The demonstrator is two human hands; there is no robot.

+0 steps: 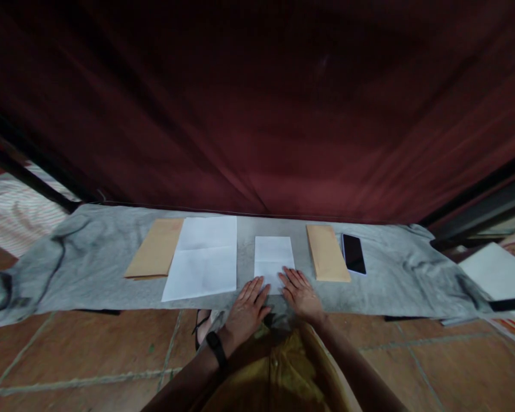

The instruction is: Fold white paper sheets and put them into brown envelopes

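A small white sheet of paper [273,252], with a faint crease across it, lies flat on the grey cloth in front of me. My left hand [246,309] rests at its lower left corner, fingers stretched out. At the lower right edge, my right hand [301,293] lies flat with its fingers spread over the paper. Left of these is a larger white paper [203,257] with a crease across its middle, partly over a brown envelope [157,249]. Another brown envelope [327,253] lies to the right of my right hand.
A phone [354,254] with a dark screen lies beside the right envelope. The grey cloth [390,274] covers a narrow bench or table. Behind it hangs a dark red fabric [257,126]. Dark metal bars [480,220] stand at both sides; tiled floor [111,349] shows below.
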